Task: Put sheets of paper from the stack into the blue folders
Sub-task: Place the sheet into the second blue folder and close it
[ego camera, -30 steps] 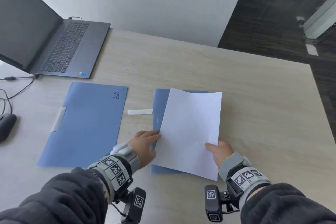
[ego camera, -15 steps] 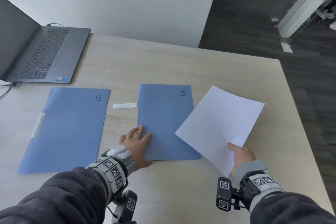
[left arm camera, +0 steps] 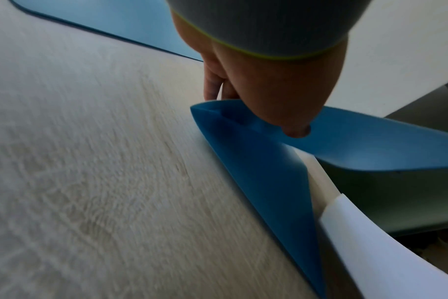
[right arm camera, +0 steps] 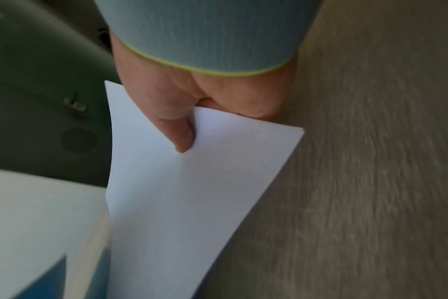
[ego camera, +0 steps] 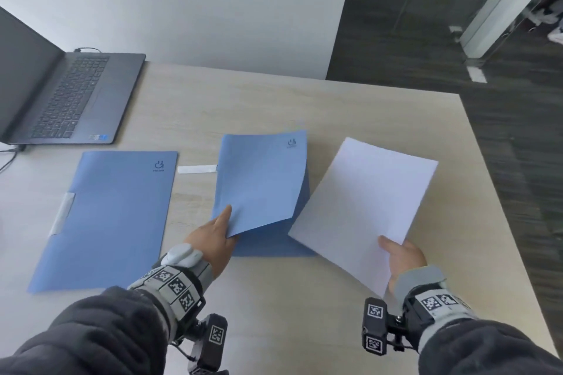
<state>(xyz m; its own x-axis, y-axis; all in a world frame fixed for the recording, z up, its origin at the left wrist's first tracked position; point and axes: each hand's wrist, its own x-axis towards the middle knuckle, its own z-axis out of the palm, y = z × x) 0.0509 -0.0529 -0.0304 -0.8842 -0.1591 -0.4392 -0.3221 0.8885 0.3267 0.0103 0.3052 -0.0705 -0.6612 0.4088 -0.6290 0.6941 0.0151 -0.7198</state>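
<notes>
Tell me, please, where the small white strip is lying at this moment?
In the head view, the small white strip lies flat on the wooden desk, between the two blue folders, near their far ends.

head cam up high, looking forward and down over the whole table [ego camera: 350, 106], left wrist cam low and super close, facing along the left hand [left arm camera: 269, 85], right wrist cam just as tight on the right hand [right arm camera: 205, 97], all three catching the white paper [ego camera: 368, 207]

Bench [ego camera: 304, 106]: laptop [ego camera: 70, 97] far left; closed folder [ego camera: 112, 216] before it; opened folder [ego camera: 259, 186] to its right, strip [ego camera: 197, 169] between; paper sheet [ego camera: 365, 207] rightmost.
</notes>
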